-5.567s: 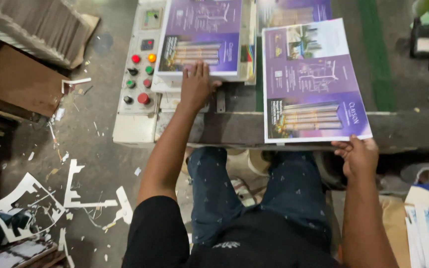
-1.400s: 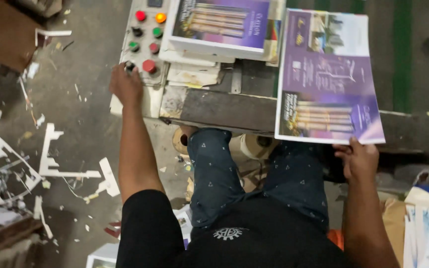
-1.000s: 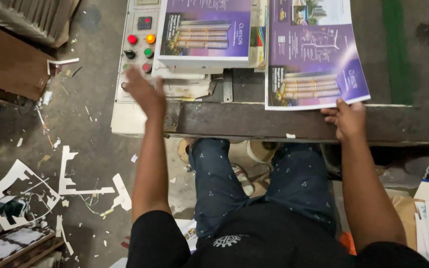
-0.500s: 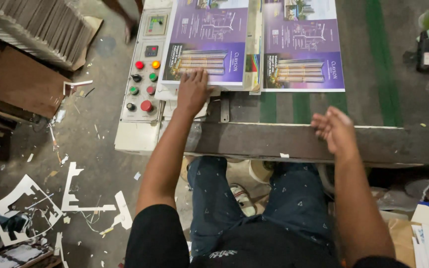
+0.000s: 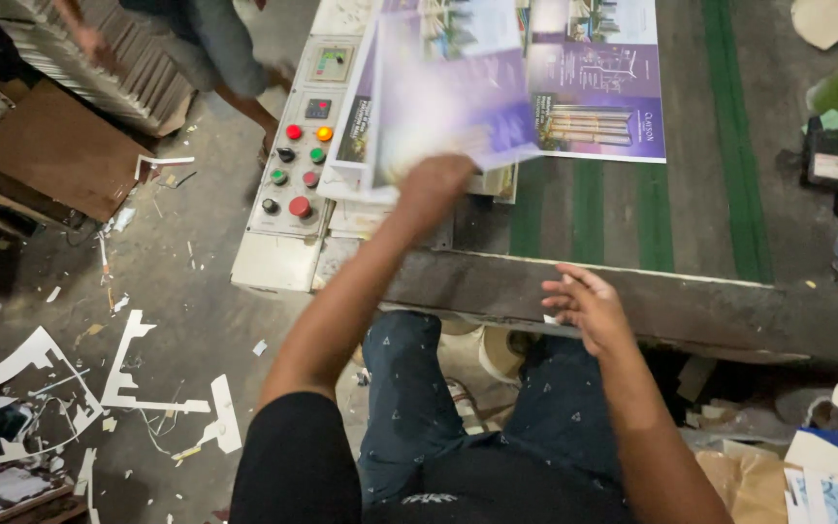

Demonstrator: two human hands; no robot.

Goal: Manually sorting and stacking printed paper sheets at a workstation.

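While my left hand (image 5: pixel 435 184) grips a blurred purple printed sheet (image 5: pixel 443 97) lifted off the stack (image 5: pixel 361 175) just right of the control panel (image 5: pixel 298 170), my right hand (image 5: pixel 586 309) hangs open, fingers spread, over the near edge of the machine table (image 5: pixel 691 301), holding nothing; 1 more purple sheet (image 5: pixel 596 82) lies flat farther right on the green belts (image 5: pixel 725 136)

The left arm reaches from the bottom centre up to the upper middle of the frame, nearly straight, its hand (image 5: pixel 435 184) closed in a grip — blurred. The right arm rises along the lower right; its hand (image 5: pixel 589 309) hangs open — fingers spread, palm turned leftward, empty.
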